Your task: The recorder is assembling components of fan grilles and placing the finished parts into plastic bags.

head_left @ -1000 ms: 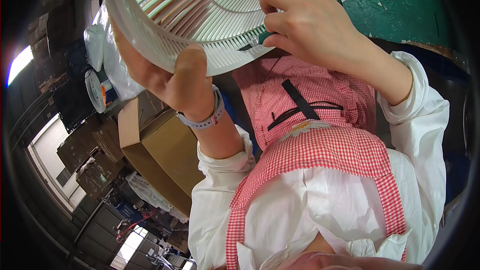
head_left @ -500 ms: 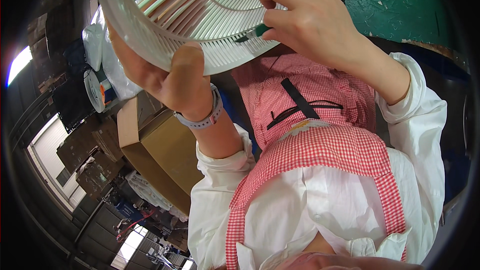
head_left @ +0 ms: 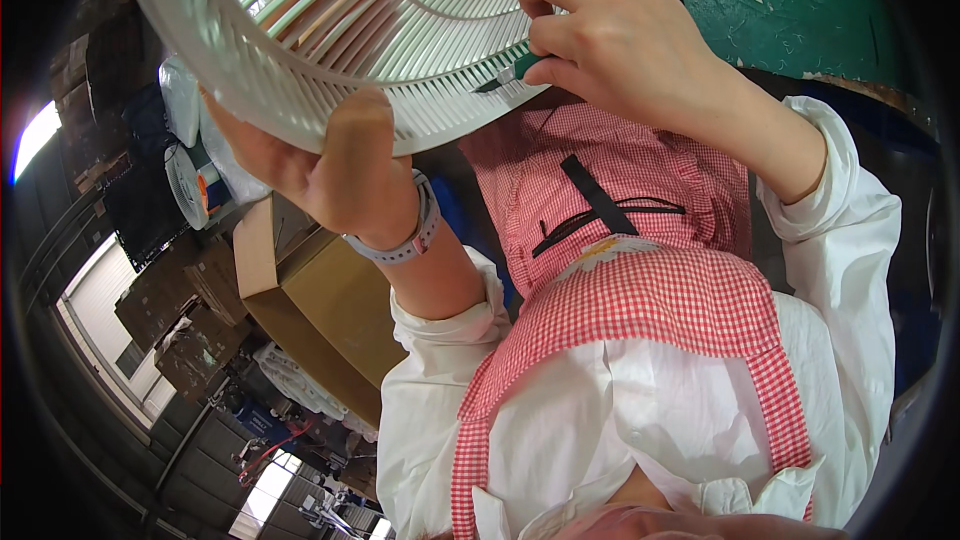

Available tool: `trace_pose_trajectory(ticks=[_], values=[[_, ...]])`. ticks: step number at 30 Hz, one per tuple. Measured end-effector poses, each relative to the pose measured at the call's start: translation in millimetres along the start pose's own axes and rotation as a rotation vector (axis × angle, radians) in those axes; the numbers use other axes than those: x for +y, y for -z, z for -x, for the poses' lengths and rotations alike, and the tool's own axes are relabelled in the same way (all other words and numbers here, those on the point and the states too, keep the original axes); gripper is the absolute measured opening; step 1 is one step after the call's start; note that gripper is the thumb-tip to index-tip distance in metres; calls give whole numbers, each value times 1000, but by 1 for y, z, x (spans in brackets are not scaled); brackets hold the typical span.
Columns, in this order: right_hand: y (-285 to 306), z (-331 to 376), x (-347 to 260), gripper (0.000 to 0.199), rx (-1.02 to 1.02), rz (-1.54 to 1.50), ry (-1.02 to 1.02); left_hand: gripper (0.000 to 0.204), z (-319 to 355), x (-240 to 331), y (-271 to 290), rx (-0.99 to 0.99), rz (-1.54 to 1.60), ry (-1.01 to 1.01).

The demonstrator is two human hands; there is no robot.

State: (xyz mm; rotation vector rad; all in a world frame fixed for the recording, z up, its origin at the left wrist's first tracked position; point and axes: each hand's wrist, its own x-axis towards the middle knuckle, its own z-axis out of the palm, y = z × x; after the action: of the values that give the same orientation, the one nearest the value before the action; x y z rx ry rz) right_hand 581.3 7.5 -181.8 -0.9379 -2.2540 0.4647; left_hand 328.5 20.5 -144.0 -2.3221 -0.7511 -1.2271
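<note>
White round slatted plastic grille (head_left: 440,18) sits clasped at its rim by the left hand (head_left: 335,160), apparently for steadiness, while the right hand (head_left: 625,50) grips a green-handled, dark-bladed knife-like tool (head_left: 514,72)

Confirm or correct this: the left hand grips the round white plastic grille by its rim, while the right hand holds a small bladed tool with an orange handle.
Not quite: the head view shows the small bladed tool has a green handle, not orange. The rest stands: left hand on the round white plastic grille, right hand on the tool.
</note>
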Motion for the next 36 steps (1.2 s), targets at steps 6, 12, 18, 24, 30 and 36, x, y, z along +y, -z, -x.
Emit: trace_pose_trajectory(ticks=[6,12,18,24,30,36], values=[[-8,-2,4,22,84,27,40,31,0,3,-6,28,55,46],[-2,2,0,22,93,16,30,33,0,0,-6,60,98,96],[1,7,-1,20,-33,1,-7,35,-2,4,-12,94,158,141],[-2,2,5,19,-55,70,18,37,-4,4,-16,118,203,185],[-1,-1,2,19,-30,43,9,40,-6,3,-22,147,256,226],[-6,-5,3,19,49,69,38,42,-8,7,-23,176,308,269]])
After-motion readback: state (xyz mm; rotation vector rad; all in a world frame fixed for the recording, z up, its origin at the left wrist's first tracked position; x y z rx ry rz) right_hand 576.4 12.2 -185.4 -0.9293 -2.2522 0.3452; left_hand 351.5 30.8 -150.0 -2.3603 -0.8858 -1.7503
